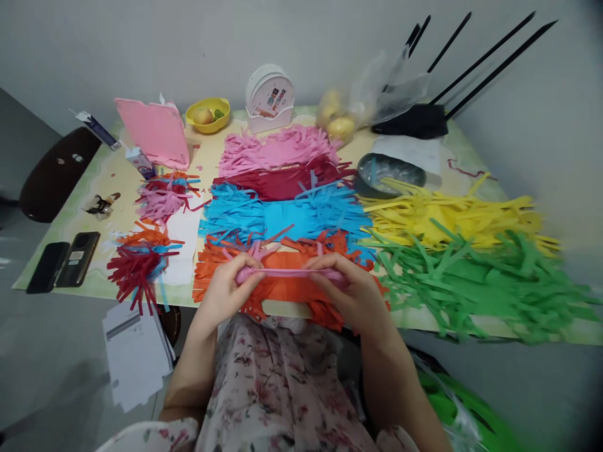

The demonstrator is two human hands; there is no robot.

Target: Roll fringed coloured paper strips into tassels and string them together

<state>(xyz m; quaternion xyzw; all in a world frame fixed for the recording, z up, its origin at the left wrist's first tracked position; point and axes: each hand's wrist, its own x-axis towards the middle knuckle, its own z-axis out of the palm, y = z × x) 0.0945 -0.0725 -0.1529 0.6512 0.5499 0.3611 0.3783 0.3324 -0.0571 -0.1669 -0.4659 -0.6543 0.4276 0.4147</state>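
Stretched level between my two hands is a pink fringed strip (282, 273), folded narrow, with loose pink ends poking up near the fingers. My left hand (235, 282) is closed on its left end, thumb and fingers pinching. At the other end my right hand (342, 282) grips it the same way. Right behind and below the strip lies an orange fringed sheet (282, 258) at the table's front edge. Beyond it are a blue fringed sheet (285, 216), a dark red one (282, 182) and a pink one (282, 150).
Yellow fringed sheets (447, 220) and green ones (480, 282) spread at the right. Mixed-colour tassels (139, 257), phones (78, 258) and a pink tablet case (157, 132) lie or stand left. A black bowl (367, 179), a yellow fruit bowl (207, 119) and a plate holder (271, 119) are farther back.
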